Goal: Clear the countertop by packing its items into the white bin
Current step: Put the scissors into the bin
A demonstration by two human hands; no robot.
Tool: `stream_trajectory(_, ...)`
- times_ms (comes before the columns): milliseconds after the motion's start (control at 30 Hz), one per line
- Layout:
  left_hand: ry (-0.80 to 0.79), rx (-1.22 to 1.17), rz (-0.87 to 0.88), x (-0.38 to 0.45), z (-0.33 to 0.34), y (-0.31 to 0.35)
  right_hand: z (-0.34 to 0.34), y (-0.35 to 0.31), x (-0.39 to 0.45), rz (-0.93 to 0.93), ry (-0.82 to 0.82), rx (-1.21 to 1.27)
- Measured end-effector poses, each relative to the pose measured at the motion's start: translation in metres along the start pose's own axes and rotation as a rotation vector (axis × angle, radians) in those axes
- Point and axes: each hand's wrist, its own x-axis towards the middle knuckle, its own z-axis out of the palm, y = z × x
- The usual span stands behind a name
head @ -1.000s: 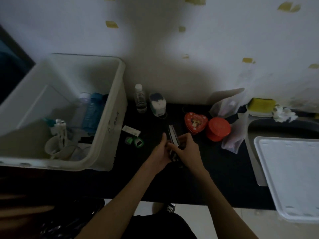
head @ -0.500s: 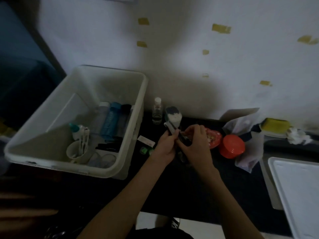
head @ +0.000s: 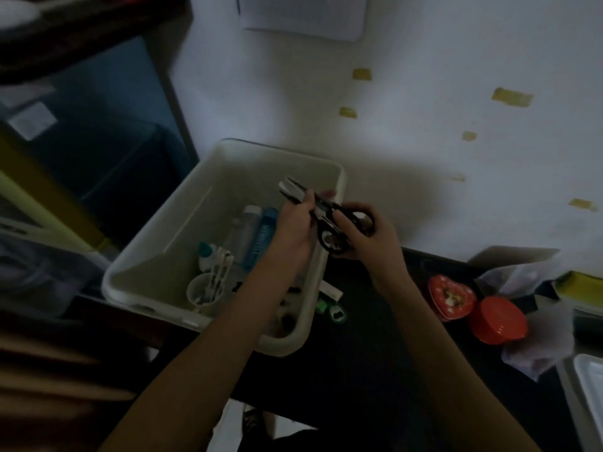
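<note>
A pair of black-handled scissors (head: 321,208) with pale blades is held in the air over the right rim of the white bin (head: 156,256). My left hand (head: 293,223) grips the blade end. My right hand (head: 362,236) grips the black handles. The bin stands on the left end of the dark countertop (head: 375,347) and holds bottles (head: 257,233), a white cup (head: 204,290) and other small items. On the counter beside the bin lie a small white box (head: 331,291) and green caps (head: 332,309).
A red heart-shaped tin (head: 452,296) and a round red container (head: 497,324) sit on the counter to the right, by a crumpled plastic bag (head: 528,350). A yellow sponge (head: 584,283) and a white tray (head: 590,376) are at the far right edge.
Both hands have lifted the scissors from the counter and carried them left, over the bin's rim. The camera has swung left and up with them.
</note>
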Motion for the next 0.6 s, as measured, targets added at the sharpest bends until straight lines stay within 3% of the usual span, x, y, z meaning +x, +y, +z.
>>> stream_trajectory(133, 0.018, 0.018, 0.017, 0.0, -0.035, 0.04, 0.052, -0.005, 0.019, -0.027, -0.042, -0.036)
stream_trajectory(367, 0.051, -0.108, -0.11, 0.015, -0.088, 0.074, 0.114, -0.002, 0.036, 0.04, -0.135, -0.081)
stream_trajectory(600, -0.076, 0.185, -0.316, 0.023, -0.134, 0.063, 0.109, 0.011, 0.061, 0.254, -0.231, -0.294)
